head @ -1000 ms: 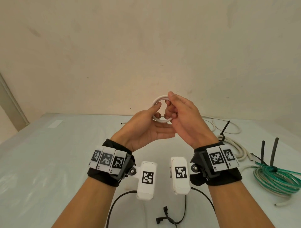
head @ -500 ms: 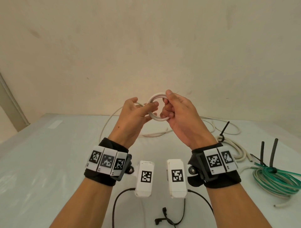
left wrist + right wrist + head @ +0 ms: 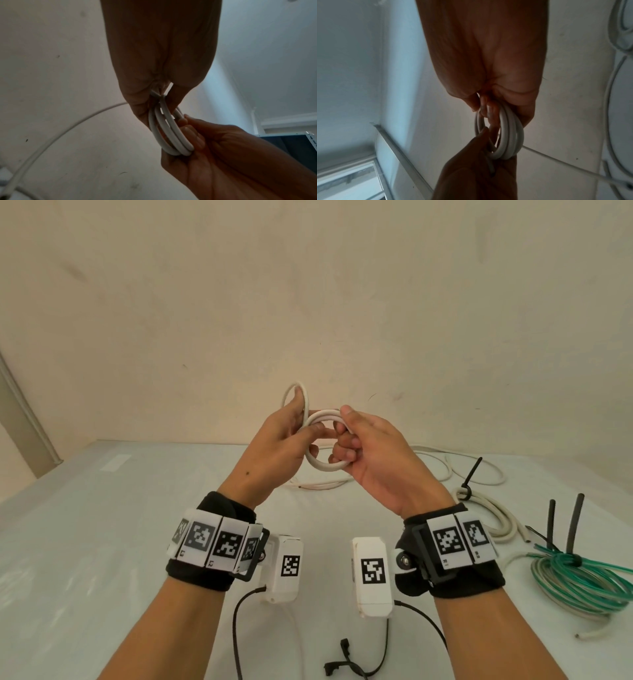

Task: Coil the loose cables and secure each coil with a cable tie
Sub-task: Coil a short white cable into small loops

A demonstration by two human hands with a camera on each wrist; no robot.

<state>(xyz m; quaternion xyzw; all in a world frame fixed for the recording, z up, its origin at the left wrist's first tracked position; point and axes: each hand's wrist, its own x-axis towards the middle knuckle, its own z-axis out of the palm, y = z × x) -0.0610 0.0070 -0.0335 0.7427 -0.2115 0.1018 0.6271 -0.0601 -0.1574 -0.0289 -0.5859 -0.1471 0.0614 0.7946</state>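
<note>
Two coils (image 3: pixel 579 583) already tied off to the right, both hands (image 3: pixel 373 453) gripping the white cable (image 3: pixel 325 419), few loops in, untied.

**Three cameras, one coil**

Head view looks forward and down from above the forearms, taking in the table (image 3: pixel 102 542) and the wall behind. Each wrist view sits close under its own palm, peering up along the fingers toward the wall. All three share the white coil (image 3: pixel 323 467) (image 3: pixel 171 135) (image 3: pixel 510 135) held between left hand (image 3: pixel 277 446) and right hand (image 3: pixel 376 460).
</note>
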